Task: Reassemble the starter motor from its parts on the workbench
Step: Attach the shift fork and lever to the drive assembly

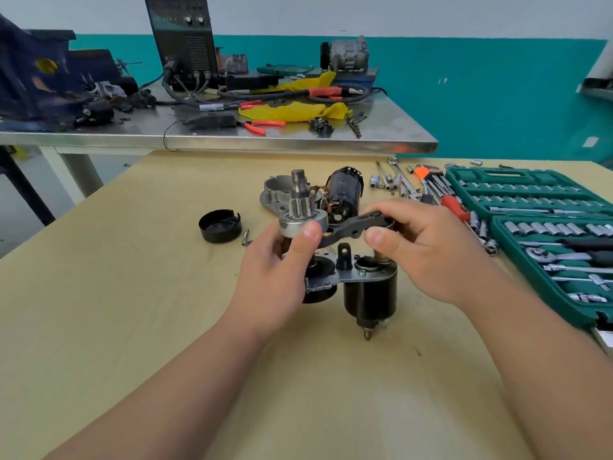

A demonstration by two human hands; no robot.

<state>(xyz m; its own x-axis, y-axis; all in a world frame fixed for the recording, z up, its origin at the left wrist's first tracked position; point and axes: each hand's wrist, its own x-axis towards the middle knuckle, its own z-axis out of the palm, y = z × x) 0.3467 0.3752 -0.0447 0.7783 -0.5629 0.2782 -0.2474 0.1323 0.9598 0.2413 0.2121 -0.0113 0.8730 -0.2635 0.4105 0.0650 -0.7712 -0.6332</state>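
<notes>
My left hand (282, 277) grips the silver pinion drive gear (300, 210), held upright with its shaft pointing up. My right hand (428, 250) pinches the black shift fork lever (351, 229), whose left end meets the drive gear's collar. Just below both hands stands the starter's mounting plate (348, 277) with the black solenoid cylinder (370, 298) hanging under it. Behind them lie the grey nose housing (275, 190) and the black motor body (345, 190) with its brushes. A black end cap (219, 225) sits open side up to the left.
A green socket set case (544, 224) lies open at the right, with loose sockets, wrenches and hex keys (431, 184) beside it. A small bolt (245, 237) rests near the end cap. A steel table (232, 137) behind carries a welder, cables and pliers.
</notes>
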